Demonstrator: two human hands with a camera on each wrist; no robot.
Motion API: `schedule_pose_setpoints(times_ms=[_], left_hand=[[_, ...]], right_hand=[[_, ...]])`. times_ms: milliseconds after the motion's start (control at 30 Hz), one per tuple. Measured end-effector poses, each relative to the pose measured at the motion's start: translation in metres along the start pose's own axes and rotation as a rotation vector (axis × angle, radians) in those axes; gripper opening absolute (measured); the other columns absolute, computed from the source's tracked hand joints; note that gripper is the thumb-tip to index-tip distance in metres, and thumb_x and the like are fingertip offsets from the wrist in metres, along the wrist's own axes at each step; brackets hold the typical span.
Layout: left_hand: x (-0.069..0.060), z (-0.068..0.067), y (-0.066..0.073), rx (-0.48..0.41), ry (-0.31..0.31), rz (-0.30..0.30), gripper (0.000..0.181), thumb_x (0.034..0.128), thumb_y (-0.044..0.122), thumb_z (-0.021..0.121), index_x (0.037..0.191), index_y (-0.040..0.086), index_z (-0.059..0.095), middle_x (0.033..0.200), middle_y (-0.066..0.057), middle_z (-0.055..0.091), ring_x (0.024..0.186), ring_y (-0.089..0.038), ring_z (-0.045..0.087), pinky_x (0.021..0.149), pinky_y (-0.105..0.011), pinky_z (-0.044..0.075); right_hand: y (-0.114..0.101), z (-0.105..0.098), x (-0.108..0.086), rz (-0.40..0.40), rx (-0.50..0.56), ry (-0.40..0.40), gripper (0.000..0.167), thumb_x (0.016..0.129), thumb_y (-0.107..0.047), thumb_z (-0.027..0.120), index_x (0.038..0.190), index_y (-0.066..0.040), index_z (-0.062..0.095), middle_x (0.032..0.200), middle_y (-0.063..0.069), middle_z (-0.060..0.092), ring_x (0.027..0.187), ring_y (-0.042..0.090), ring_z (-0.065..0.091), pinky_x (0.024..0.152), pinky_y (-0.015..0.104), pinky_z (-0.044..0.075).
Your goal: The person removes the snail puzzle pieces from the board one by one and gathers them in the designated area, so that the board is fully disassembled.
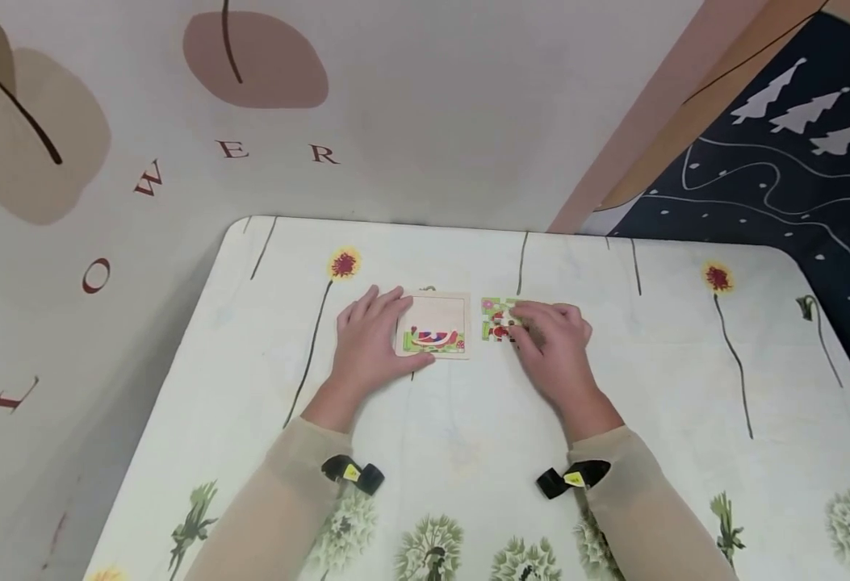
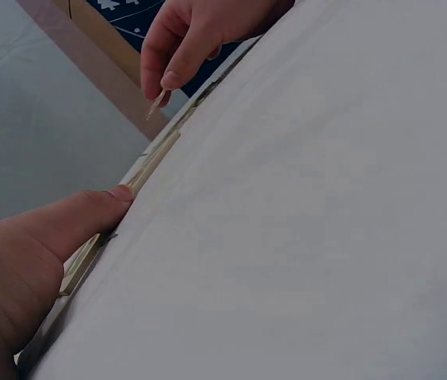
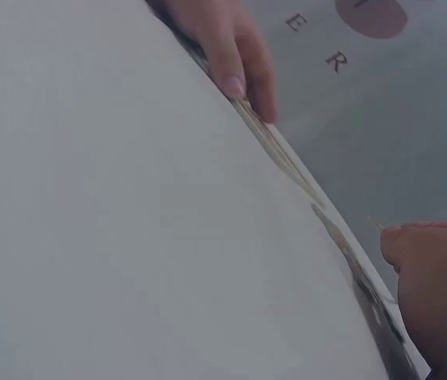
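A square wooden puzzle tray (image 1: 435, 311) lies on the table, with a strip of coloured picture pieces along its lower side. My left hand (image 1: 374, 343) holds it from the left, fingers at the upper left and thumb at the lower edge. In the left wrist view that thumb (image 2: 101, 210) presses on the tray's rim. My right hand (image 1: 557, 347) is to the right, over green and red puzzle pieces (image 1: 496, 308). It pinches a thin puzzle piece (image 2: 157, 103), raised off the table in the left wrist view. The fingers partly hide the pieces beneath.
The table (image 1: 461, 452) has a white cloth printed with flowers and stalks. Behind it rises a pale wall (image 1: 432, 145) with letters and fruit shapes. A dark cloth with white trees (image 1: 780, 186) is at the right. Each sleeve carries a black wrist camera (image 1: 573, 478).
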State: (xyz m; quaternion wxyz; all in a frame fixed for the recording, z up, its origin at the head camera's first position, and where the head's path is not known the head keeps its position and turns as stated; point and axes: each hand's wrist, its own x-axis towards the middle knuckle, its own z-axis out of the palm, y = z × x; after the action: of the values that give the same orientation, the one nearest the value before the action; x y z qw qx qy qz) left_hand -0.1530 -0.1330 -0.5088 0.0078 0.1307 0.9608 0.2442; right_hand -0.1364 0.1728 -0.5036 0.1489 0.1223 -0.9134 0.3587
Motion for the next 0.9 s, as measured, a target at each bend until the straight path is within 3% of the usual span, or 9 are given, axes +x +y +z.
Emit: schedule_pose_setpoints(times_ms=[333,733,900], left_hand=[[0.0,0.0,0.0,0.001,0.0,-0.002,0.101,0.0774,0.065,0.088,0.159,0.016,0.051,0.171,-0.003,0.037,0.161,-0.033,0.018,0.123,-0.06,0.016],[-0.001,-0.001,0.002,-0.001,-0.013,-0.019,0.104,0.0779,0.064,0.087,0.161,0.016,0.048,0.171,-0.002,0.037,0.161,-0.032,0.017,0.124,-0.059,0.015],[-0.001,-0.002,0.002,-0.01,-0.006,-0.017,0.104,0.0772,0.063,0.088,0.16,0.015,0.048,0.171,-0.002,0.037,0.161,-0.033,0.018,0.124,-0.059,0.015]], right_hand=[[0.026,-0.03,-0.02,0.075,-0.044,0.006,0.025,0.095,-0.009,0.081,0.121,-0.011,0.078,0.136,0.011,0.072,0.124,0.035,0.048,0.104,0.062,0.024],[0.03,-0.034,-0.025,0.064,-0.076,-0.023,0.024,0.096,-0.009,0.081,0.12,-0.01,0.08,0.136,0.01,0.073,0.124,0.036,0.049,0.101,0.064,0.026],[0.03,-0.034,-0.026,0.024,-0.086,-0.013,0.024,0.093,-0.007,0.082,0.117,-0.01,0.081,0.133,0.011,0.074,0.123,0.037,0.051,0.099,0.064,0.026]])
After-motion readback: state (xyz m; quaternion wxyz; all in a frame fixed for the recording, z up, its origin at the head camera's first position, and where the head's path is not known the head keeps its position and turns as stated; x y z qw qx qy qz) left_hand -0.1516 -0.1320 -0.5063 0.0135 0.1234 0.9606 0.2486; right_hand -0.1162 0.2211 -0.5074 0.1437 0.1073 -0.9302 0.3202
